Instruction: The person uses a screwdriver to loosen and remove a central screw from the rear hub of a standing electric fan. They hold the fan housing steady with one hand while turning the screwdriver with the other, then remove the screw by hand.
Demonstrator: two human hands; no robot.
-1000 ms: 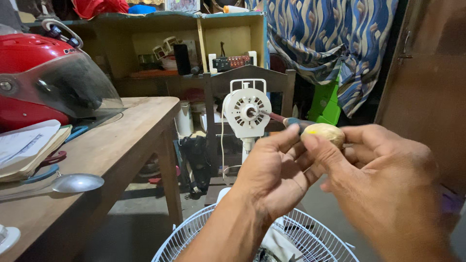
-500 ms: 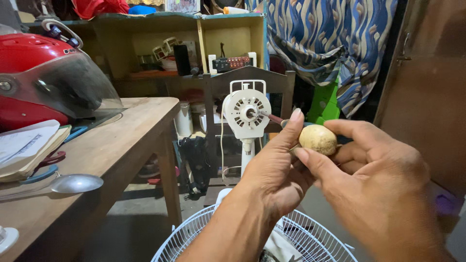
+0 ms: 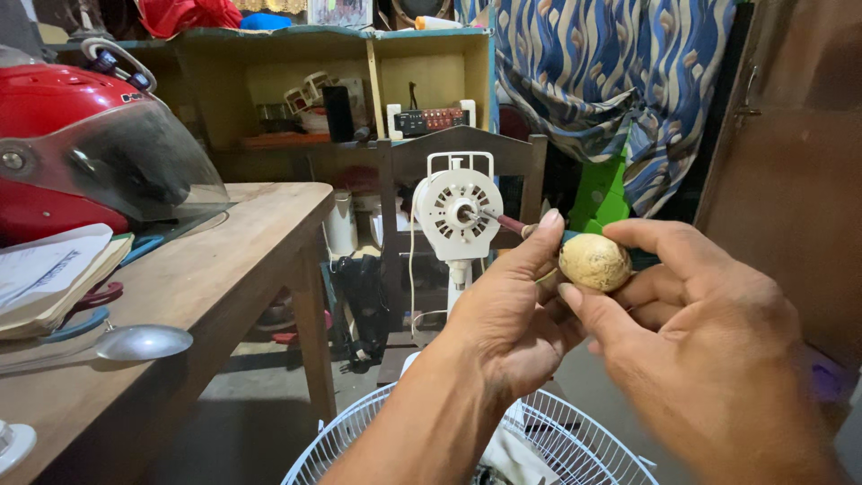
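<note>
A white fan motor (image 3: 458, 208) stands on its post in front of me, without blades or front guard. A screwdriver has a dark red shank (image 3: 507, 222) whose tip rests at the motor's centre shaft. Its rounded beige handle end (image 3: 594, 261) sits between my two hands. My left hand (image 3: 507, 314) pinches the handle near the shank with thumb and fingers. My right hand (image 3: 696, 332) cups the beige end with thumb and fingertips. A white wire fan guard (image 3: 557, 440) lies below my forearms.
A wooden table (image 3: 224, 269) on the left carries a red helmet (image 3: 81, 144) with a clear visor, papers (image 3: 49, 269) and a metal spoon (image 3: 139, 341). A dark chair (image 3: 530, 157) and cluttered shelves (image 3: 359, 90) stand behind the fan. A patterned curtain (image 3: 611, 81) and a brown door (image 3: 799, 180) are on the right.
The beige handle end has sunk slightly, and my right fingers have shifted around it. The screwdriver tip stays at the motor's centre.
</note>
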